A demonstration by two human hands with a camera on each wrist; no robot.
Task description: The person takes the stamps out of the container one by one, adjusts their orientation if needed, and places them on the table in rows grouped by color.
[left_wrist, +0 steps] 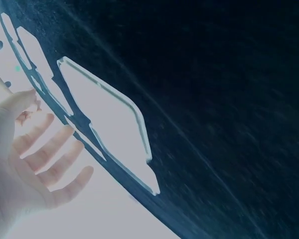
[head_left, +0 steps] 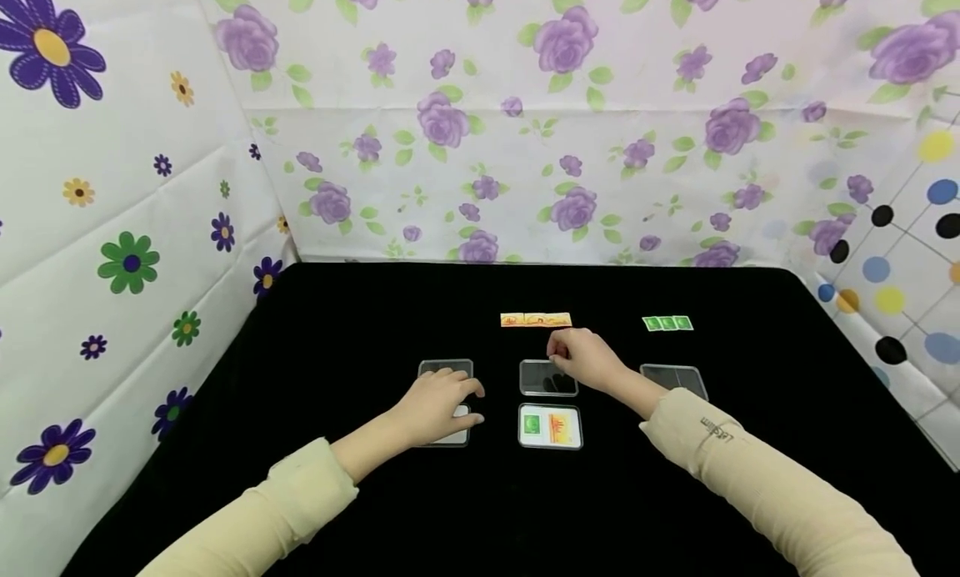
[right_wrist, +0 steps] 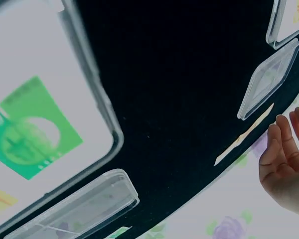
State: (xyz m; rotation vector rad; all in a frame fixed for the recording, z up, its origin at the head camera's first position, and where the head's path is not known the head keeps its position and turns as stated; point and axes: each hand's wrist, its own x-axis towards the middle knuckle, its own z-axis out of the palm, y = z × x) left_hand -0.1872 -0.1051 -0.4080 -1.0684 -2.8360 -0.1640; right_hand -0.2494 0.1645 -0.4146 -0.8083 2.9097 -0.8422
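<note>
My left hand [head_left: 438, 406] hovers over the left pair of clear plastic cases, fingers spread and relaxed. It partly hides the back case [head_left: 427, 367] and the front one with a white card [head_left: 461, 435]. In the left wrist view, the fingers [left_wrist: 55, 154] bend slightly around nothing. Above the middle clear case part [head_left: 536, 378], my right hand [head_left: 588, 358] hangs with loosely curled fingers, close to the strip of orange stamps [head_left: 535, 319]. No object shows between those fingers [right_wrist: 285, 137] in the right wrist view. In front lies a clear case [head_left: 550, 444] holding a green stamp [head_left: 532, 424] and an orange stamp [head_left: 560, 428].
Another clear case part [head_left: 678, 380] lies on the right, with a strip of green stamps [head_left: 667, 323] behind it. Close to the right wrist camera is a case with a green stamp [right_wrist: 37, 127], covered by my sleeve in the head view. Flowered sheets [head_left: 510, 177] enclose the black table [head_left: 360, 310].
</note>
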